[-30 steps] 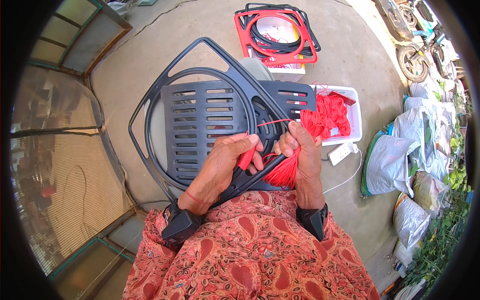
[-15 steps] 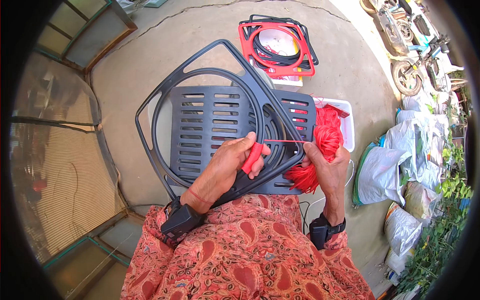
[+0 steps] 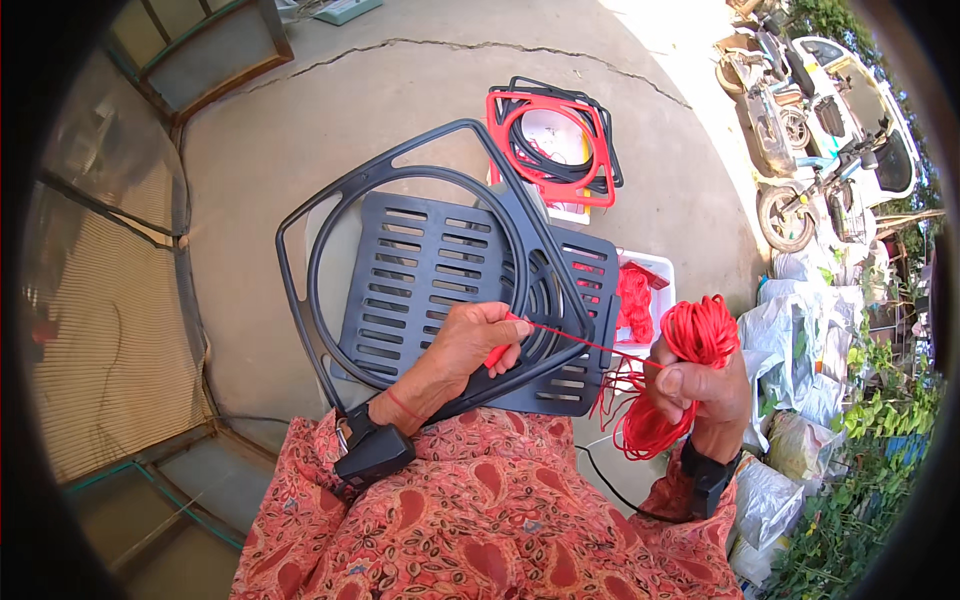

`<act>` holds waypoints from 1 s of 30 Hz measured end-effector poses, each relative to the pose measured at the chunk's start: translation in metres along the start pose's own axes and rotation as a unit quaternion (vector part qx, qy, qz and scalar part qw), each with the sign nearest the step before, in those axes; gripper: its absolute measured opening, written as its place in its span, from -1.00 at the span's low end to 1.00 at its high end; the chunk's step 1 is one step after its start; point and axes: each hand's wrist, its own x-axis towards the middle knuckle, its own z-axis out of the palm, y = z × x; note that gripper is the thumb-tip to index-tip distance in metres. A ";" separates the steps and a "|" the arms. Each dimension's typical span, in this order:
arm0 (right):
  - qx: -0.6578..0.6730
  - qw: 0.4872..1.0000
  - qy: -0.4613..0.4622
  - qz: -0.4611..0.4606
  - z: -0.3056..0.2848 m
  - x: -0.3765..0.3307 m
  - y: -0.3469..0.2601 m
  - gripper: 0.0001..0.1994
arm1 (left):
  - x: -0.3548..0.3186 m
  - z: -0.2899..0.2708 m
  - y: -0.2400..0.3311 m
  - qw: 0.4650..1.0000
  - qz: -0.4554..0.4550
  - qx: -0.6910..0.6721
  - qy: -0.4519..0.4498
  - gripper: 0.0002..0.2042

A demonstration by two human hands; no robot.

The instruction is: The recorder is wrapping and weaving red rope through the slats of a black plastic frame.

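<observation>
A dark square plastic frame point(image 3: 350, 172) with a round inner ring stands tilted in front of me, its lower corner by my lap. My left hand point(image 3: 465, 345) is closed on the ring's right side, over a stretch wrapped with red cord point(image 3: 497, 354). Its thumb and forefinger pinch where the strand leaves the wrapping. From there the strand runs taut to my right hand point(image 3: 702, 385), which grips a thick hank of red cord point(image 3: 702, 330). Loose loops hang below that hand. Behind the frame lies a dark slotted panel point(image 3: 430, 260).
A white bin point(image 3: 655, 268) with more red cord stands behind the panel's right side. Farther off, red and dark frames point(image 3: 552, 102) rest on another white box. White sacks point(image 3: 790, 345) and a parked two-wheeler point(image 3: 790, 215) line the right; a ribbed screen point(image 3: 110, 340) stands left.
My right hand has moved right, toward me and away from the frame with the hank, drawing out a longer strand. My left hand stays on the ring. The view has shifted slightly.
</observation>
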 end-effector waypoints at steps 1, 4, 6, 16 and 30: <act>-0.004 1.000 -0.001 0.000 0.005 0.005 -0.003 -0.76 | -0.001 0.000 -0.001 1.000 0.006 0.015 -0.002 -0.82; -0.019 0.999 -0.046 -0.016 0.018 0.023 -0.018 -0.76 | -0.004 -0.006 -0.005 0.999 0.005 0.041 -0.001 -0.83; -0.010 0.998 -0.048 -0.025 0.022 0.025 -0.027 -0.75 | -0.004 -0.007 -0.006 0.999 -0.006 0.053 -0.007 -0.82; 0.048 0.992 -0.058 -0.098 0.024 0.025 -0.015 -0.73 | -0.003 -0.012 0.000 0.998 -0.009 -0.053 -0.035 -0.69; 0.190 0.975 -0.031 -0.113 -0.006 -0.005 0.003 -0.78 | -0.004 -0.013 -0.003 0.997 -0.021 -0.057 -0.046 -0.69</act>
